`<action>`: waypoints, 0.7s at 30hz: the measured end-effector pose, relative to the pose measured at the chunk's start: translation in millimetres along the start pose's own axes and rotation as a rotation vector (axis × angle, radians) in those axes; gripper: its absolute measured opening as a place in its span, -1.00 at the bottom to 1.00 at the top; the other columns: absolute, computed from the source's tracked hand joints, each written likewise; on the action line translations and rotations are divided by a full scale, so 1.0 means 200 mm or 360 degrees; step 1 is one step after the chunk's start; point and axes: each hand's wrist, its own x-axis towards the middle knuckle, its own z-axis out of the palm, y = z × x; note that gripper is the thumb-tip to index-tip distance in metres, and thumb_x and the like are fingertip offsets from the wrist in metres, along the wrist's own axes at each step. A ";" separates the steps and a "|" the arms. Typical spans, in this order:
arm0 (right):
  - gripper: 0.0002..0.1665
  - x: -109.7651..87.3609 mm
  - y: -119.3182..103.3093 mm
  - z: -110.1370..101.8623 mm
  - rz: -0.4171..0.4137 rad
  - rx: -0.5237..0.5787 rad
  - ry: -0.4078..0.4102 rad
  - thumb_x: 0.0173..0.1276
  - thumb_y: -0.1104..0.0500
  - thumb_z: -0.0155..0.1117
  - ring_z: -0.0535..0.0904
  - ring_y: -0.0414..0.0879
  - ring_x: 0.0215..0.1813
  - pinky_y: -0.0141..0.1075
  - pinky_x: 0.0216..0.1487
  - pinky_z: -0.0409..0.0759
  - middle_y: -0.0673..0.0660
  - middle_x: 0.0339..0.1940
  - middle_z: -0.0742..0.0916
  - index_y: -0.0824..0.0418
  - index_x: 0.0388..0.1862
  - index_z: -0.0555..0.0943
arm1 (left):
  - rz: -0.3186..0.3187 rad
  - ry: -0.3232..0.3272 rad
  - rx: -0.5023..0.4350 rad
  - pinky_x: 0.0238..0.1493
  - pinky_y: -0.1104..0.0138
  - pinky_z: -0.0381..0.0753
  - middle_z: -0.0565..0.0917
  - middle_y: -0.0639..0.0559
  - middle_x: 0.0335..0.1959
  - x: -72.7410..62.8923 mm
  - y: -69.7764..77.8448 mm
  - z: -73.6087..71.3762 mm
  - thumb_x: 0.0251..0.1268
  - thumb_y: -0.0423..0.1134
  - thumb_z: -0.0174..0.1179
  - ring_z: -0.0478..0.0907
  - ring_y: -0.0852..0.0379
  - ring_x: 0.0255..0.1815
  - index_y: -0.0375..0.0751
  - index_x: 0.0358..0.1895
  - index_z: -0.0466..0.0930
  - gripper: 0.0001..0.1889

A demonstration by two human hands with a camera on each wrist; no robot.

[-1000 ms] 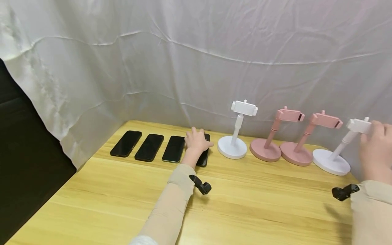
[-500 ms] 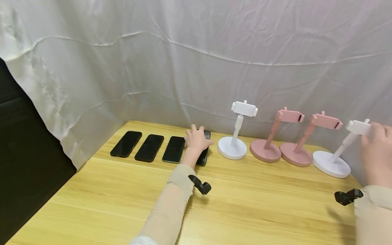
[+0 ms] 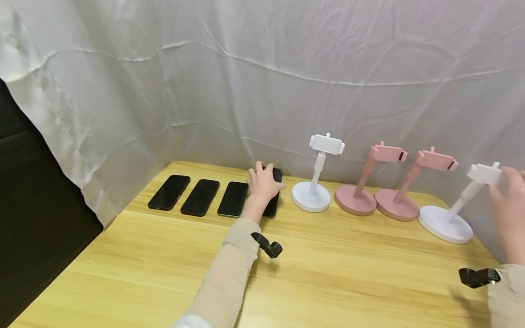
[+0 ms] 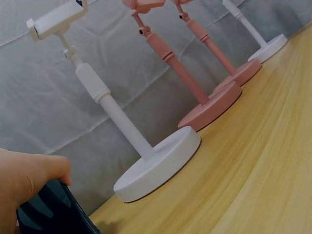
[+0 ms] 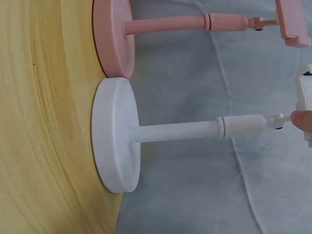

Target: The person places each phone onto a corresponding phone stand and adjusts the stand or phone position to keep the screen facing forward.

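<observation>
My left hand (image 3: 262, 186) grips a dark smartphone (image 3: 272, 206) at the right end of a row of phones. In the left wrist view the thumb lies on the edge of this phone (image 4: 53, 212), which is tilted up from the table. At the far right, my right hand (image 3: 510, 205) holds the clamp head of a white phone stand (image 3: 447, 223). Its thumb (image 5: 302, 120) presses against the back of that clamp in the right wrist view; the other fingers are mostly out of sight there.
Several black phones lie flat to the left, among them one phone (image 3: 233, 199) beside my left hand. Another white stand (image 3: 311, 197) and two pink stands, a left one (image 3: 355, 200) and a right one (image 3: 397, 205), line the back edge. A grey curtain (image 3: 262, 91) hangs behind.
My right hand has drawn the right-hand white stand slightly rightward and nearer to me. The phone in my left hand has shifted a little toward the curtain and come up off the table.
</observation>
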 end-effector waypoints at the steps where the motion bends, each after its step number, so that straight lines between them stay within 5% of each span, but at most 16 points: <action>1: -0.59 0.00 0.00 0.00 -0.0026 0.0014 0.0027 0.37 0.50 0.02 0.34 0.47 0.23 0.21 0.37 0.22 0.61 0.09 0.49 0.58 0.20 0.38 | 0.0000 0.0017 -0.0008 0.10 -0.06 0.43 0.25 -0.09 0.32 0.00 0.00 0.00 -0.01 0.19 0.40 0.28 -0.23 0.22 0.13 0.26 0.43 -0.30; 8: -0.59 -0.04 -0.03 -0.02 -0.0114 0.0034 0.0112 0.31 0.53 0.09 0.39 0.51 0.15 0.16 0.37 0.27 0.64 0.04 0.52 0.59 0.14 0.43 | 0.0049 0.0144 -0.0077 0.06 -0.03 0.42 0.24 -0.03 0.29 0.00 0.01 -0.02 0.01 0.13 0.37 0.25 -0.19 0.22 0.16 0.26 0.41 -0.33; 16: -0.52 -0.09 -0.04 -0.06 -0.0144 0.0151 0.0125 0.27 0.55 0.10 0.37 0.49 0.28 -0.11 0.51 0.20 0.63 0.16 0.50 0.59 0.20 0.41 | 0.0193 0.0264 -0.0136 0.08 -0.02 0.39 0.24 -0.03 0.32 0.02 0.04 -0.04 0.00 0.09 0.36 0.23 -0.19 0.23 0.17 0.26 0.42 -0.33; 21: -0.49 -0.11 -0.02 -0.09 -0.0198 0.0088 0.0201 0.30 0.45 0.14 0.37 0.44 0.30 -0.11 0.49 0.21 0.56 0.21 0.51 0.46 0.25 0.44 | 0.0273 0.0323 -0.0160 0.08 -0.02 0.38 0.24 -0.02 0.33 0.02 0.06 -0.05 -0.02 0.06 0.36 0.22 -0.17 0.26 0.18 0.27 0.42 -0.33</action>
